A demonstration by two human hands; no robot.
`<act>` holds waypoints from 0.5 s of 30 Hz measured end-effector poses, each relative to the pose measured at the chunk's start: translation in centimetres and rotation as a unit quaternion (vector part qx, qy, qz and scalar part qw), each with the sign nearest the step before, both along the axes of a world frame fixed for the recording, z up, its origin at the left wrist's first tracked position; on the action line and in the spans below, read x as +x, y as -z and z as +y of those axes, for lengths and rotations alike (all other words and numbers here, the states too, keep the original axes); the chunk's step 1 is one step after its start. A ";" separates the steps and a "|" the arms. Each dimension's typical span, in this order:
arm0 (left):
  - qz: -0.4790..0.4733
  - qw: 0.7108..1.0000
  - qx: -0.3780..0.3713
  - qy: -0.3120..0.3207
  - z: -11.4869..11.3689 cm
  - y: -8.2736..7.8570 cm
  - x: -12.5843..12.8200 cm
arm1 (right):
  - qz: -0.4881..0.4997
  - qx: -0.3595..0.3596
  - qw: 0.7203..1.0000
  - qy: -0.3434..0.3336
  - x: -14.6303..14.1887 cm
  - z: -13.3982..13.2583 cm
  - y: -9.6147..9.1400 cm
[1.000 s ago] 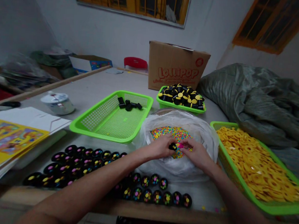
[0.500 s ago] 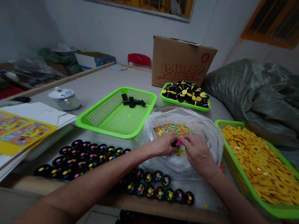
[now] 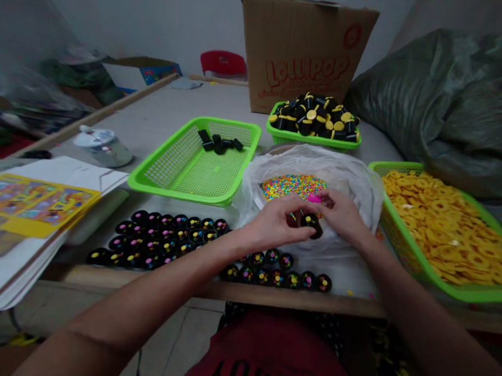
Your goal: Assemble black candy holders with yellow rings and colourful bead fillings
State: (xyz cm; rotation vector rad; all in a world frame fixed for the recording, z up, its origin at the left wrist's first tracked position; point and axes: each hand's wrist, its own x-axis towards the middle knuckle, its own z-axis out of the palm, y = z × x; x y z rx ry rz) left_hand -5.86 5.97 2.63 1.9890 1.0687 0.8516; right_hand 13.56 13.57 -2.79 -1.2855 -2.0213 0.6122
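a black round cap (image 3: pixel 311 225), its face dotted with small coloured candies, is held just above the white plastic bag (image 3: pixel 352 176). the cap is clamped in the curled fingers of the left hand (image 3: pixel 274 220). a pink candy (image 3: pixel 314 198) is pinched at the fingertips of the right hand (image 3: pixel 344 215), which is positioned close beside the left hand; contact between the two hands cannot be confirmed. a heap of multicoloured candies (image 3: pixel 292 185) is contained in the bag.

on the table (image 3: pixel 347 277), seven dotted caps (image 3: pixel 277 278) are counted in the front row, with three or four more behind them. a further block of roughly thirty dotted caps (image 3: pixel 168 240) is set out to the left. three green plastic baskets are recorded: about five black caps (image 3: pixel 218 146) lie in the nearest-left basket (image 3: pixel 201 174), a heap of black-and-yellow caps (image 3: pixel 313 117) is held in the rear basket (image 3: pixel 312 142), and many yellow rings (image 3: pixel 438 231) are held in the right basket (image 3: pixel 439 290).
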 end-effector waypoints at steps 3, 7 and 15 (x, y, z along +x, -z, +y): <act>0.062 0.994 0.005 0.089 -2.9 0.0 0.5 | -0.006 -0.004 1.000 -0.004 -0.1 -0.2 -0.2; 0.201 0.968 0.098 0.113 -4.5 1.9 1.1 | -0.015 -0.001 1.000 -0.004 -0.2 -0.5 -0.3; 0.333 0.922 0.158 0.117 -4.7 3.6 1.7 | -0.033 0.007 0.999 -0.013 -0.4 -0.6 -0.5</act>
